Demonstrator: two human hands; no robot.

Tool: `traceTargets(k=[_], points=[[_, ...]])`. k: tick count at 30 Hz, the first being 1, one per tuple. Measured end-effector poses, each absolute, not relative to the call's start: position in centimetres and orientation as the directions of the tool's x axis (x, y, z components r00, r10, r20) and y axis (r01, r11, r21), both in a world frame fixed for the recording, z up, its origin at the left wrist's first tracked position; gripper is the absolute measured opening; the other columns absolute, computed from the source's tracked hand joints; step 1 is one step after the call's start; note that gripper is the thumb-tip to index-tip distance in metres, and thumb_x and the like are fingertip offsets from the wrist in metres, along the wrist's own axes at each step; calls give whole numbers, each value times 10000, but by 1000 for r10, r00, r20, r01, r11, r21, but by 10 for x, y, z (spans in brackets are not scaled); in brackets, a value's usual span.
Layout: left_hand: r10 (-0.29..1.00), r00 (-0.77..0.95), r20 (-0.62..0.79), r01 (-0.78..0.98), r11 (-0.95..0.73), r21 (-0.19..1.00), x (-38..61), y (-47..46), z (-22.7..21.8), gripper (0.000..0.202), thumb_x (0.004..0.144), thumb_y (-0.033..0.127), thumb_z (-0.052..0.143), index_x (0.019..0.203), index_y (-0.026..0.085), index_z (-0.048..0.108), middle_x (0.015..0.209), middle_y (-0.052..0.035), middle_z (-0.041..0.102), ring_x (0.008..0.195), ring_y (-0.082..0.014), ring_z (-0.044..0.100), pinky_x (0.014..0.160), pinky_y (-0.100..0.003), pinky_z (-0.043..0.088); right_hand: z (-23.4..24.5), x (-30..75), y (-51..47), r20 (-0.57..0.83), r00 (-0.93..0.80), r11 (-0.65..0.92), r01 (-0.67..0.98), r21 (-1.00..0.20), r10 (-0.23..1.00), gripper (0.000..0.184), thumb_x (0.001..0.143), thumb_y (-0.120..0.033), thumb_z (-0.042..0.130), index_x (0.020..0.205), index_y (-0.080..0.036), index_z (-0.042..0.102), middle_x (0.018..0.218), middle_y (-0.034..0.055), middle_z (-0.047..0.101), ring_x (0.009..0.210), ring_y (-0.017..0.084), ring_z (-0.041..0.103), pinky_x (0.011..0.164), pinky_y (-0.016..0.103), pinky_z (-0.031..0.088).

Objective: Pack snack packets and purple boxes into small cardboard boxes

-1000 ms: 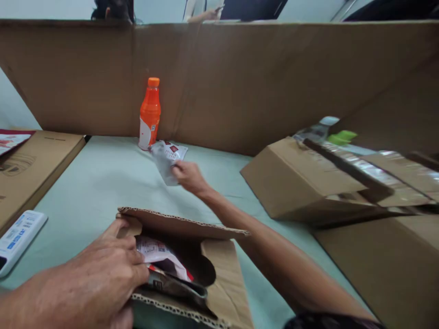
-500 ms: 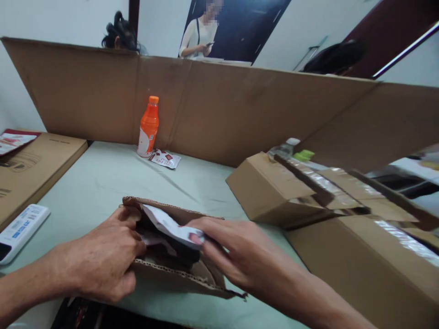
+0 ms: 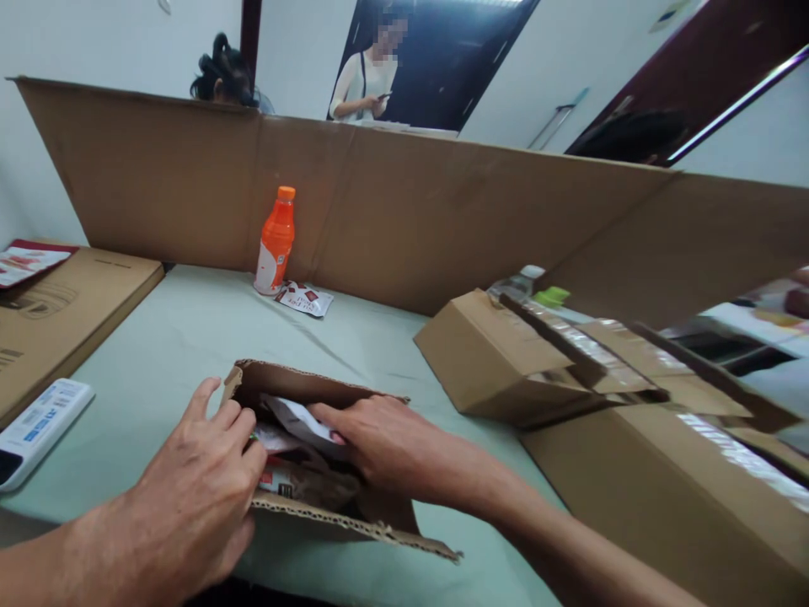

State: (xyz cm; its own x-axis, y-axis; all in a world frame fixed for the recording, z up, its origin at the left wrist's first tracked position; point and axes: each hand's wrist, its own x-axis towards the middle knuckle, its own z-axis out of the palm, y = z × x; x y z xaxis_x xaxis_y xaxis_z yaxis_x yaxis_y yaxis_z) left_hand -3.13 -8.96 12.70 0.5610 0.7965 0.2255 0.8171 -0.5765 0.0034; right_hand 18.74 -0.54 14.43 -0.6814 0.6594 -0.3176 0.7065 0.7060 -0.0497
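A small cardboard box [image 3: 404, 523] stands with its top up on the table, holding several packets. My left hand [image 3: 208, 472] is closed on its left edge, with the index finger lifted and the other fingers curled over the rim. Inside the box, my right hand [image 3: 385, 443] pinches a white packet [image 3: 300, 421]; its fingertips are partly hidden. Below that packet lies another one with red and white print [image 3: 275, 479], partly covered by brown wrapping.
An orange drink bottle [image 3: 275, 240] and a white sachet [image 3: 306, 298] stand near the cardboard partition [image 3: 404, 194]. Open cartons [image 3: 493, 354] sit at the right. A flat carton [image 3: 94, 295] and a white power bank [image 3: 47, 430] are at the left. People are beyond the partition.
My right hand has moved down and left with the white packet, deeper into the box. My left index finger has lifted off the edge, and a red-and-white packet now shows.
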Motion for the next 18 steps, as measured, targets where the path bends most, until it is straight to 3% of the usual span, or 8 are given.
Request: traceTargets(k=[3, 7, 9, 12, 15, 18], points=[[804, 554, 217, 819, -573, 33, -32, -92, 128, 248, 701, 237, 703, 935, 157, 717, 1052, -156, 719, 1024, -354, 658, 1132, -670, 320, 132, 180, -2, -316, -687, 704, 706, -75, 654, 346, 912, -92, 519, 1227, -186, 627, 987, 111, 787, 856, 254, 726, 611, 314, 292], [791, 583, 187, 783, -608, 129, -34, -91, 130, 458, 702, 164, 663, 1159, 170, 659, 1053, -93, 703, 1007, -305, 661, 1139, -625, 352, 121, 171, 8, -353, -815, 784, 559, -269, 460, 224, 951, -177, 555, 1163, -171, 629, 1080, 118, 773, 942, 253, 726, 672, 303, 377], [782, 584, 218, 779, -615, 121, -34, -89, 131, 417, 702, 169, 658, 1119, 160, 663, 1079, -118, 700, 1027, -327, 654, 1096, -611, 401, 120, 167, 12, -398, -825, 808, 523, -271, 401, 199, 971, -213, 550, 1145, -173, 637, 1070, 118, 773, 934, 259, 729, 674, 304, 393], [759, 598, 257, 760, -639, 119, -34, -86, 132, 362, 693, 165, 659, 1055, 169, 664, 1170, -143, 694, 1118, -346, 632, 1104, -566, 408, 120, 161, 15, -432, -800, 818, 536, -207, 415, 231, 993, -230, 519, 1178, -174, 645, 1048, 134, 779, 882, 271, 739, 651, 315, 404], [743, 636, 207, 727, -667, 163, -33, -82, 134, 357, 721, 171, 668, 1077, 195, 660, 1138, -94, 717, 1118, -303, 646, 1167, -516, 357, 115, 157, 16, -424, -794, 799, 558, -224, 436, 266, 989, -201, 496, 1208, -167, 643, 1057, 147, 780, 868, 271, 745, 650, 314, 437], [752, 645, 132, 726, -658, 199, -33, -78, 136, 268, 765, 208, 679, 1033, 215, 679, 1004, -52, 736, 1036, -285, 674, 1184, -522, 329, 109, 161, 13, -405, -787, 738, 598, -313, 465, 344, 964, -205, 531, 1295, -165, 616, 1110, 158, 771, 923, 288, 747, 691, 322, 489]])
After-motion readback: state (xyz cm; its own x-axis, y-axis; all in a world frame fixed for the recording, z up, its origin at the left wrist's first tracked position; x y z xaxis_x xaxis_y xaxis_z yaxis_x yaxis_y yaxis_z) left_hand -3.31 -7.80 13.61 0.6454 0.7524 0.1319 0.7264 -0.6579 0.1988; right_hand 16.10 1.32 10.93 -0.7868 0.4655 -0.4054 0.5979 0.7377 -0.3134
